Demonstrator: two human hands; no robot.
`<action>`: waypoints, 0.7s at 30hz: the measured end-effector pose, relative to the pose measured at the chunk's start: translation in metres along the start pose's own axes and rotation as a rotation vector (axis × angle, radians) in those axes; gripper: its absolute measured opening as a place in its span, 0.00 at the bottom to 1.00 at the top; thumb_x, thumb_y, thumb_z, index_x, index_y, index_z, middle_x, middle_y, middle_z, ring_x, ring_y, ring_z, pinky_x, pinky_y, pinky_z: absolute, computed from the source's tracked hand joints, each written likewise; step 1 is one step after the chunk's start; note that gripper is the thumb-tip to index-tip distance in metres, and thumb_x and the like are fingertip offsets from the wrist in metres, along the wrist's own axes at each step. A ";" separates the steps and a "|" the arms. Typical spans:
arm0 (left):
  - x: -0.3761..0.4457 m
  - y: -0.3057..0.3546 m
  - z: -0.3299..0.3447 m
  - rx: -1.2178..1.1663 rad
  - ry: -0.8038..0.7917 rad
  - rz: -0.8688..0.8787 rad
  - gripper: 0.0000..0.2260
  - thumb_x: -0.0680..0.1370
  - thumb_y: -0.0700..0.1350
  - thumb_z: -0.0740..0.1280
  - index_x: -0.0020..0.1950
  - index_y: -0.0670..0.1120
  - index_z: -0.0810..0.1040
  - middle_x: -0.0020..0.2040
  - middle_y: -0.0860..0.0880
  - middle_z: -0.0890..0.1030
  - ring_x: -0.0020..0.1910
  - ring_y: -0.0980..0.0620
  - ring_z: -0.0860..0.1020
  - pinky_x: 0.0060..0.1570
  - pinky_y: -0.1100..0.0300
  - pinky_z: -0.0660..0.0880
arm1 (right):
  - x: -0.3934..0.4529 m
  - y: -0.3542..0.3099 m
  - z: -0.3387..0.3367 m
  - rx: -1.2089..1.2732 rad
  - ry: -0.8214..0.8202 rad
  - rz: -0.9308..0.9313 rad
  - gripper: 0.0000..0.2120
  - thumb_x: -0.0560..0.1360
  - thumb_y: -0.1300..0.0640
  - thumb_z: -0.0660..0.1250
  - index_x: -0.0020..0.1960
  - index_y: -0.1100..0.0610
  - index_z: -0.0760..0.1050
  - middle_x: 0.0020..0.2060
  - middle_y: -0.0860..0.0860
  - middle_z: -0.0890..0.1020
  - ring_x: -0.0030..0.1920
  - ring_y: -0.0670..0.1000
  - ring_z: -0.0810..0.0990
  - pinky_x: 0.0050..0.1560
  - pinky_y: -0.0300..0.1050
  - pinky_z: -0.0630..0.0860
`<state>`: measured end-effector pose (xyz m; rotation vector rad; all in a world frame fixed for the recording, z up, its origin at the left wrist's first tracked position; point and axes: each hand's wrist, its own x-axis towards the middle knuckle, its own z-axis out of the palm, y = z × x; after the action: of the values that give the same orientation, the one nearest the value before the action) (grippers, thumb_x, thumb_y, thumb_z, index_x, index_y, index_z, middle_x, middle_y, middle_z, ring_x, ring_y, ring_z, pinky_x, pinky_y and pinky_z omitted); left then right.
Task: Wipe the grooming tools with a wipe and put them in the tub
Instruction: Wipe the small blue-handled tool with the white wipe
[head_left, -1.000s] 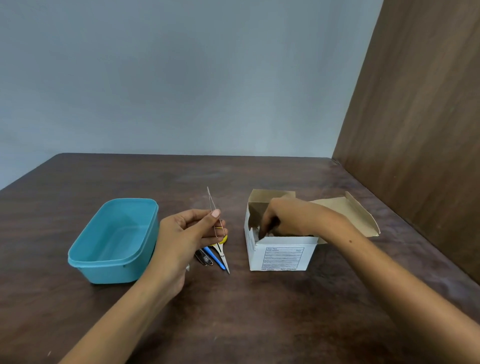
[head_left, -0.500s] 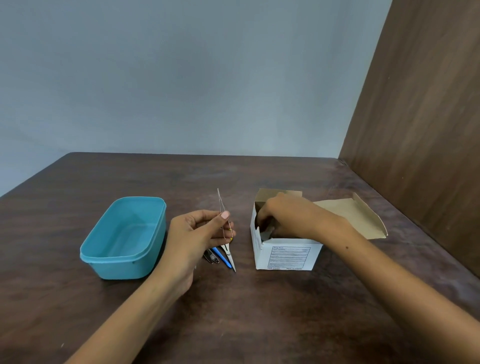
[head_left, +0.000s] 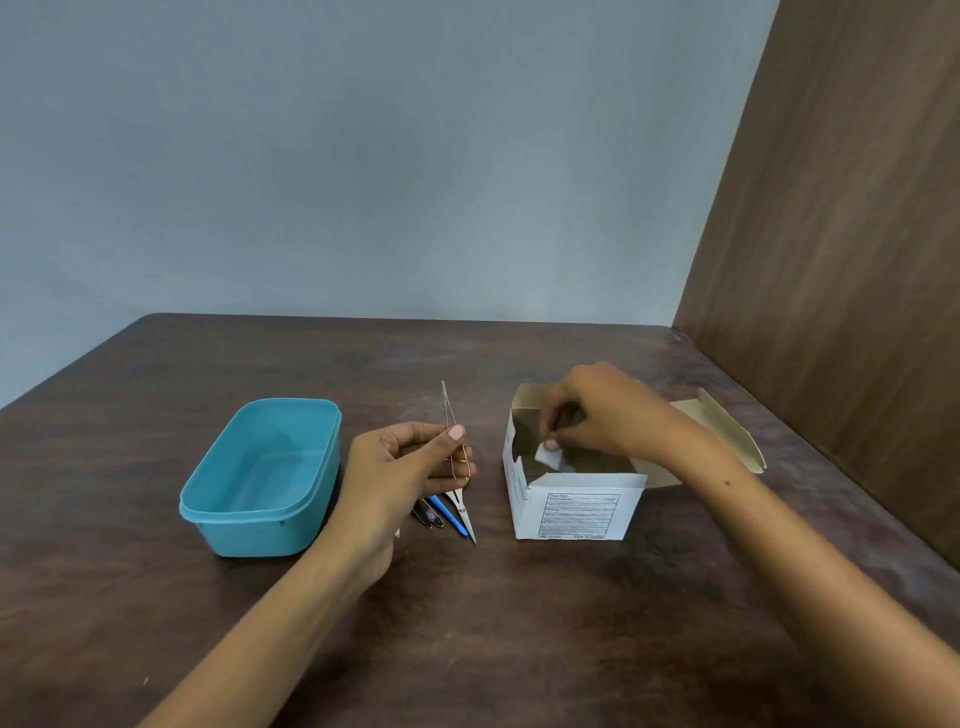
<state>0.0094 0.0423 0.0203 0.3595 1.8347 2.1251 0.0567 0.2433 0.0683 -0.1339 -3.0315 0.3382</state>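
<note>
My left hand (head_left: 402, 467) pinches thin metal tweezers (head_left: 450, 410) upright between thumb and fingers, tip pointing away from me. Just below that hand several other grooming tools (head_left: 444, 512) lie on the table, among them a blue-handled one and small scissors. The teal tub (head_left: 260, 475) stands to the left, nothing inside it. My right hand (head_left: 597, 413) is over the open white cardboard box (head_left: 574, 506) and pinches a small white wipe packet (head_left: 549, 457) at the box's mouth.
The dark wooden table (head_left: 467, 623) runs to a grey wall at the back. A brown wooden panel (head_left: 841, 260) rises along the right side. The box's flap (head_left: 727, 431) hangs open toward that panel.
My right hand has risen out of the box with a white wipe packet pinched in its fingers. The left hand still holds the tweezers in the same place.
</note>
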 end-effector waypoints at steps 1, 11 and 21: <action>0.000 0.001 0.000 -0.002 -0.001 -0.002 0.06 0.74 0.40 0.70 0.45 0.37 0.82 0.36 0.43 0.84 0.33 0.52 0.83 0.33 0.65 0.79 | -0.001 0.002 -0.002 0.076 0.045 0.025 0.04 0.68 0.59 0.74 0.40 0.50 0.82 0.38 0.45 0.84 0.41 0.44 0.82 0.45 0.46 0.78; -0.012 0.011 -0.009 0.011 -0.101 -0.040 0.06 0.73 0.40 0.71 0.47 0.39 0.83 0.42 0.42 0.85 0.39 0.50 0.85 0.38 0.64 0.81 | -0.023 -0.013 -0.003 0.636 0.389 0.101 0.09 0.65 0.65 0.77 0.43 0.57 0.83 0.35 0.47 0.83 0.36 0.41 0.80 0.39 0.26 0.74; -0.035 0.011 -0.032 -0.089 -0.165 -0.078 0.06 0.72 0.37 0.70 0.47 0.38 0.83 0.41 0.41 0.85 0.38 0.52 0.84 0.41 0.63 0.81 | -0.023 -0.082 0.031 0.573 0.741 0.019 0.04 0.69 0.55 0.75 0.39 0.49 0.79 0.32 0.40 0.80 0.34 0.40 0.78 0.35 0.32 0.73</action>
<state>0.0283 -0.0018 0.0267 0.4214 1.6308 2.0509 0.0702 0.1546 0.0552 -0.1908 -2.1163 0.9022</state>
